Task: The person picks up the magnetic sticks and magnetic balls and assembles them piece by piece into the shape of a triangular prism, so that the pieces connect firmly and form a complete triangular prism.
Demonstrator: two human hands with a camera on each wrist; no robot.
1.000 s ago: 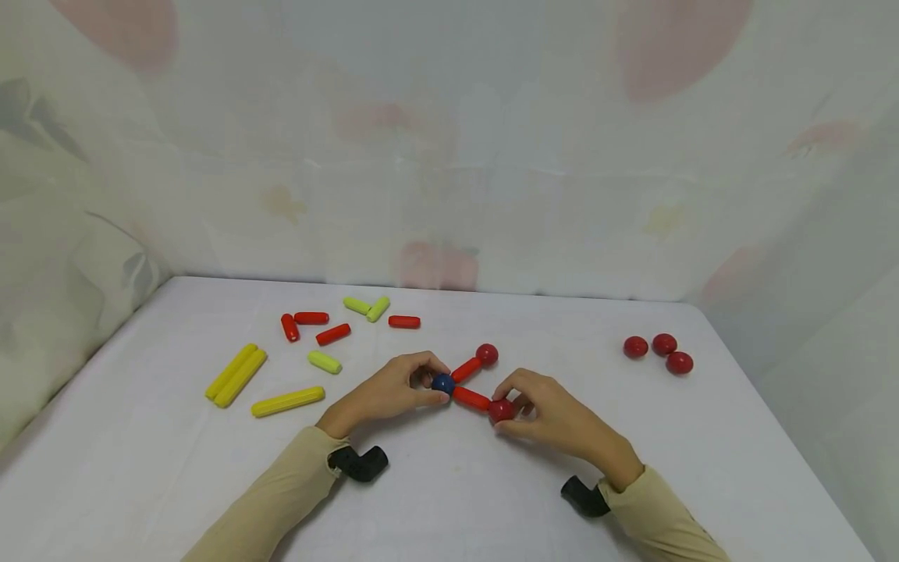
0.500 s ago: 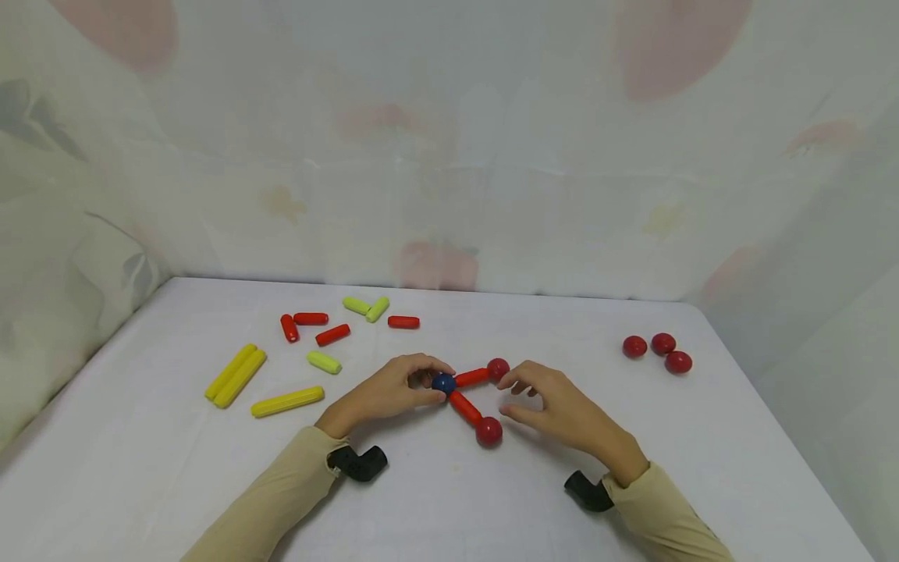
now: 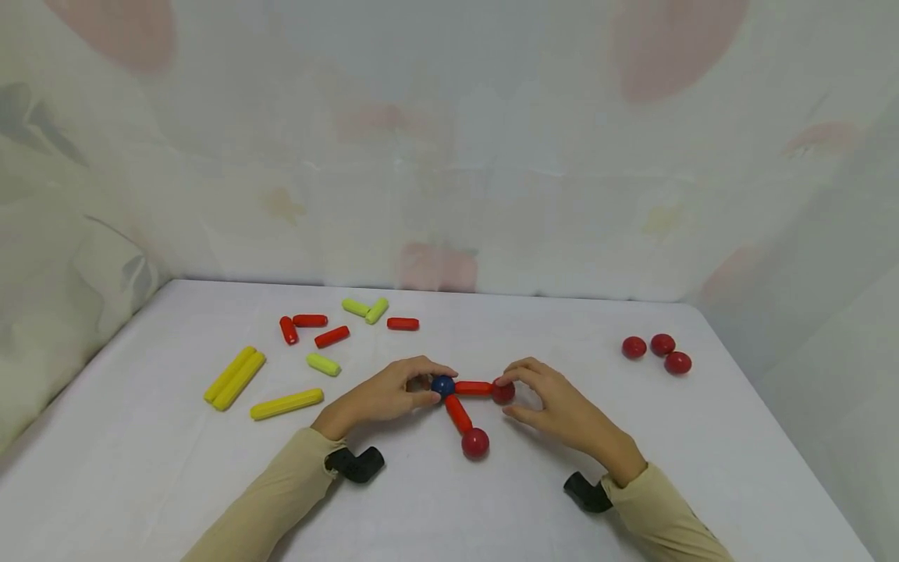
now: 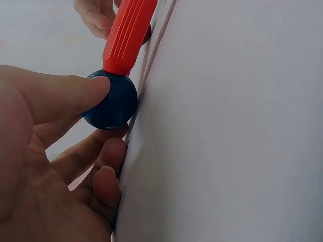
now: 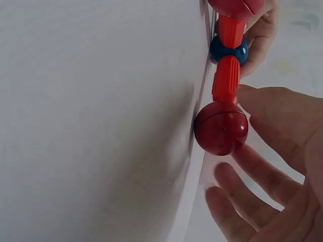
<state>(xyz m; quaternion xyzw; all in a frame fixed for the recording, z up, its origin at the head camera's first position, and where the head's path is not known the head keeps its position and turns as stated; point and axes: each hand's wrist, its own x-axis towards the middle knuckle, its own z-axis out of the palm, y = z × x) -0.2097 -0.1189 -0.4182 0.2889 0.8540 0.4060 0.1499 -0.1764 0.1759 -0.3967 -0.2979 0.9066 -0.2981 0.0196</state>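
My left hand (image 3: 389,396) pinches a dark blue ball (image 3: 443,385) between thumb and fingers; the left wrist view shows the thumb across the blue ball (image 4: 112,106). Two red rods join this ball: one rod (image 3: 474,388) points right to a red ball (image 3: 503,391), the other rod (image 3: 459,414) runs toward the front to a second red ball (image 3: 475,443). My right hand (image 3: 555,403) is spread loosely about the right-hand ball, index fingertip over its top, thumb slightly apart. In the right wrist view, fingers show behind that red ball (image 5: 221,128).
Three loose red balls (image 3: 662,344) lie at the right. Several loose red rods (image 3: 332,336) and short lime rods (image 3: 323,364) lie at the back left. Long yellow rods (image 3: 286,403) are left of my left hand. A patterned cloth (image 3: 435,156) hangs behind the white table (image 3: 702,468).
The joined piece has turned clockwise about the blue ball. My right hand has let go of one red ball, which swung toward the front; the other red ball has come to its fingers.
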